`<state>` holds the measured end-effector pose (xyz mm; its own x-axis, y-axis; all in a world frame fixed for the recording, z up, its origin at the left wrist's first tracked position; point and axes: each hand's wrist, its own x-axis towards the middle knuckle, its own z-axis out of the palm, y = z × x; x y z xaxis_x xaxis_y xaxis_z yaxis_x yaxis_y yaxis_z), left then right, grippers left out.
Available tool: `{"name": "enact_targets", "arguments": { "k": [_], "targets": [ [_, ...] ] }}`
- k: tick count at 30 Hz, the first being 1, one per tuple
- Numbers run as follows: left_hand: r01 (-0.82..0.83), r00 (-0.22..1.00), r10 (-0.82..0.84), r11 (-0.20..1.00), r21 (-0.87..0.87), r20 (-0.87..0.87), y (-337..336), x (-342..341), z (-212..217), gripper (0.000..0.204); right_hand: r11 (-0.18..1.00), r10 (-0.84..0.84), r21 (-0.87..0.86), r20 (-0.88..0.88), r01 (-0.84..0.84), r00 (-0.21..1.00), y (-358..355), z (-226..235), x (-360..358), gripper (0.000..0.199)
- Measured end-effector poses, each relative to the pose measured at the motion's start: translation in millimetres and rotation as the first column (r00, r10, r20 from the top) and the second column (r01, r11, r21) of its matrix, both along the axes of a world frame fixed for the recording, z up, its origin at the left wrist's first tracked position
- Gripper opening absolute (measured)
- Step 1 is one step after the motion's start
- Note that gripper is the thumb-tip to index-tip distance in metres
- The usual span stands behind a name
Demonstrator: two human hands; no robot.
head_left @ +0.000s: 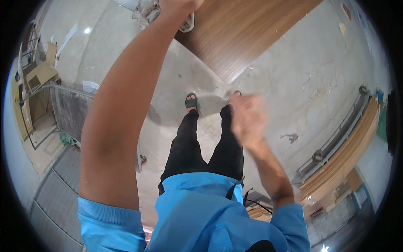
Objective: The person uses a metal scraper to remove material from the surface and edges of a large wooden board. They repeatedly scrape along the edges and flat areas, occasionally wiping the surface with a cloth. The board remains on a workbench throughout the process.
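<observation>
My left arm reaches far forward to the top edge of the head view. My left hand (179, 5) is partly cut off there and closes on a crumpled grey-white cloth (147, 13). The cloth lies at the near corner of a brown wood-grain panel (247, 29) on the floor. My right hand (248, 119) hangs in front of my legs. It is blurred by motion, holds nothing, and its fingers look loosely apart.
I stand on a dusty concrete floor (289, 84) in black trousers and sandals (191, 102). A grey metal bench (69, 110) stands at the left. Long wooden boards (348, 151) are stacked by a rail at the right. Wood splinters lie scattered on the floor.
</observation>
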<state>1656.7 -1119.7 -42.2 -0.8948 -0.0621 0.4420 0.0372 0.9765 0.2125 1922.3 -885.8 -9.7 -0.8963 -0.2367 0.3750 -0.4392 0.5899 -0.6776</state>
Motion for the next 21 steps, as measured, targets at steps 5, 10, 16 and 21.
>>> {"name": "enact_targets", "arguments": {
  "k": [5, 10, 16, 21],
  "targets": [
    [0.002, 0.998, -0.003, 1.000, 0.015, 0.069, -1, 1, 4, 0.061, 0.952, -0.302, 0.018, -0.087, 0.305, 0.949, 37, -18, -64, 0.029],
    [0.029, 0.996, -0.033, 0.998, 0.050, 0.078, 2, 1, 6, 0.060, 0.916, -0.390, -0.014, -0.260, 0.400, 0.883, 58, -5, -135, 0.028],
    [0.106, 0.993, -0.107, 0.994, -0.019, -0.055, -3, 2, -1, 0.056, 0.933, -0.274, 0.184, -0.196, 0.309, 0.942, 36, -11, -88, 0.033],
    [0.119, 0.992, -0.122, 0.990, -0.069, -0.030, -14, -7, -16, 0.062, 0.967, -0.225, 0.077, -0.191, 0.243, 0.956, 51, -13, -98, 0.038]
  ]
}}
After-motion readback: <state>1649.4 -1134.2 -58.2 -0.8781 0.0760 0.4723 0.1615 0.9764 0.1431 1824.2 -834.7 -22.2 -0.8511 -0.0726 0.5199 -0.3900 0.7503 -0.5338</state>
